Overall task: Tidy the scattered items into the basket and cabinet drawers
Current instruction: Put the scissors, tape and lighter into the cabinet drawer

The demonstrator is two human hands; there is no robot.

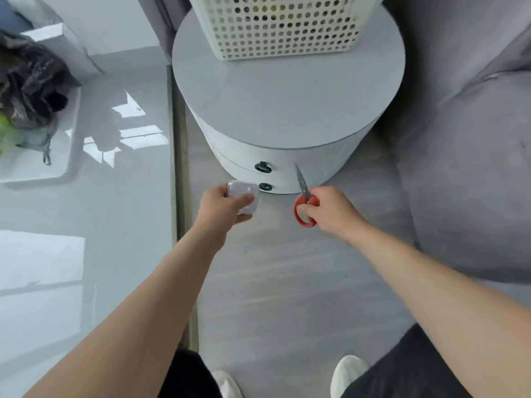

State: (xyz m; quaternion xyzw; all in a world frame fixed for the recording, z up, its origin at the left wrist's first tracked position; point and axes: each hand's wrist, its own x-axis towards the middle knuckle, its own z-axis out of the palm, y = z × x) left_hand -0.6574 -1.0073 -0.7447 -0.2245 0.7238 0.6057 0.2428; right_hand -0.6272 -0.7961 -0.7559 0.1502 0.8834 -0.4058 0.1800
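Down by the round grey cabinet [287, 110], the left hand [221, 208] grips a small white box [244, 193] and the right hand [330, 211] pinches red-handled scissors [305, 206], both drawers look shut, so putting away is left, while the white holey basket [283, 27] waits on top.

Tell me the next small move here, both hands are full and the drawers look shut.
Probably hook a free finger of the left hand, which holds the small white case, into the lower drawer's ring pull right beside it. Both drawers are closed, and the right hand grips the red scissors.
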